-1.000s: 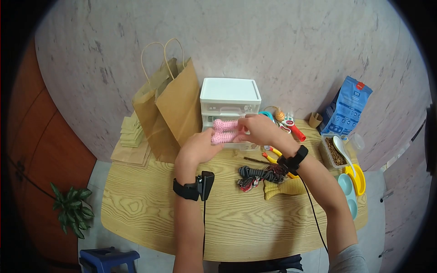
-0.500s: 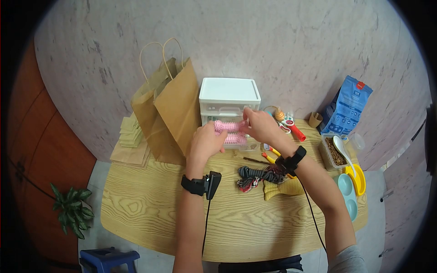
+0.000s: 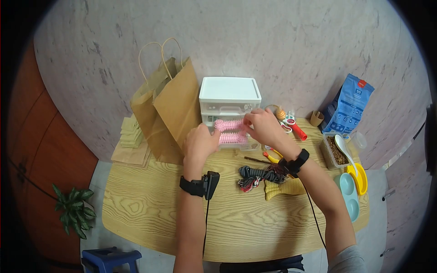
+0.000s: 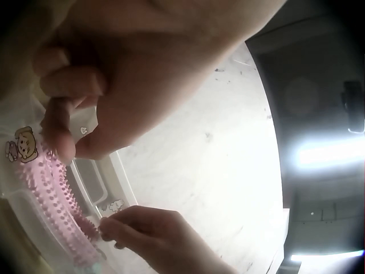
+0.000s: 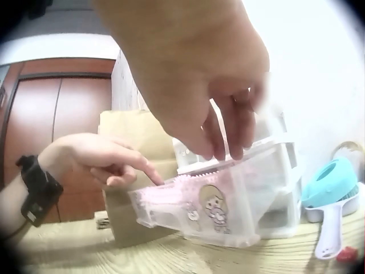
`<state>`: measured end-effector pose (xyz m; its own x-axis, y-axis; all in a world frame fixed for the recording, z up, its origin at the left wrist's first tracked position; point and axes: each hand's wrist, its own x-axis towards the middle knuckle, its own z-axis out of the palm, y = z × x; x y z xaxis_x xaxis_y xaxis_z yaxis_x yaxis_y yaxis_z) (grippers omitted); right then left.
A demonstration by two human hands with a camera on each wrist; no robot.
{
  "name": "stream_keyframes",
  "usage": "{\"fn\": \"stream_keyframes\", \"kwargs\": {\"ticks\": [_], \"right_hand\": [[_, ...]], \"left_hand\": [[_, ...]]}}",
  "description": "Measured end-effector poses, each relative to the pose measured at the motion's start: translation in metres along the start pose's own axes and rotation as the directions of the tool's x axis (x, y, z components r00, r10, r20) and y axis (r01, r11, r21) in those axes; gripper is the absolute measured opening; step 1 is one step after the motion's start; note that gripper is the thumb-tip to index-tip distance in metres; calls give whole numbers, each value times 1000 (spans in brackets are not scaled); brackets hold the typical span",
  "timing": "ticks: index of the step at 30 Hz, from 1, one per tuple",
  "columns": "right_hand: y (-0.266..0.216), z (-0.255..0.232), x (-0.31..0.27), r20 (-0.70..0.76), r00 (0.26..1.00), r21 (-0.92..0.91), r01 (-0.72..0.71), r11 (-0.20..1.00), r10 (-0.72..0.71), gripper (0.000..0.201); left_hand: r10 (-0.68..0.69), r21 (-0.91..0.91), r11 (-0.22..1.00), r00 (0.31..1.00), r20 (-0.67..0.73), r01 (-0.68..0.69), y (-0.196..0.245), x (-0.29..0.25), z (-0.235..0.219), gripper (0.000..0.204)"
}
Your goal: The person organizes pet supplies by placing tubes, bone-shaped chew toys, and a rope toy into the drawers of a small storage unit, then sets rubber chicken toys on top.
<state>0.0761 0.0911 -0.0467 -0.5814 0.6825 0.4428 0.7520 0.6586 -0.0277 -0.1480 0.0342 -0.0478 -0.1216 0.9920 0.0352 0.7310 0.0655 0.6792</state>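
Two pink spiky bone-shaped chew toys, an upper one (image 3: 230, 124) and a lower one (image 3: 230, 138), lie side by side in a clear pulled-out drawer (image 5: 188, 221) with cartoon stickers. The drawer belongs to a small white drawer unit (image 3: 230, 88). My left hand (image 3: 200, 142) is at the toys' left end; in the right wrist view its index finger is straight, the tip on the pink toy. At their right end, my right hand (image 3: 265, 127) reaches down over the drawer, fingers fairly straight and tips at the toy's end.
A large brown paper bag (image 3: 175, 104) stands left of the unit, by stacked small bags (image 3: 131, 132). To the right lie a rope toy (image 3: 259, 174), a yellow cloth toy (image 3: 283, 189) and scissors (image 3: 288, 122). Farther right are a kibble box (image 3: 336, 152), a blue bag (image 3: 349, 104) and a bowl tray (image 3: 348, 193).
The upper pink chew toy has settled lower beside the other in the drawer. My left hand has shifted a little, off the toys' middle to their left end; the right hand has moved slightly right.
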Motion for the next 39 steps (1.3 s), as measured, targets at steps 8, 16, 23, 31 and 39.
{"fn": "stream_keyframes", "kwargs": {"ticks": [8,16,23,31,39], "right_hand": [[-5,6,2,95,984,53,-157,986,151,24],[-8,2,1,317,941,29,-134,990,118,35],[-5,2,3,389,912,13,-148,989,131,38],[-17,-3,-11,-85,996,-84,-7,996,0,53],[-30,-32,-24,305,936,61,-205,977,177,32]], "left_hand": [[-2,-7,1000,994,105,3,12,-4,1,56],[16,-21,1000,1000,14,-16,7,0,16,56],[-85,79,994,988,131,75,13,-2,-1,54],[80,30,997,992,-97,-77,-1,0,17,44],[98,27,994,975,199,-106,12,-12,-6,31]]}}
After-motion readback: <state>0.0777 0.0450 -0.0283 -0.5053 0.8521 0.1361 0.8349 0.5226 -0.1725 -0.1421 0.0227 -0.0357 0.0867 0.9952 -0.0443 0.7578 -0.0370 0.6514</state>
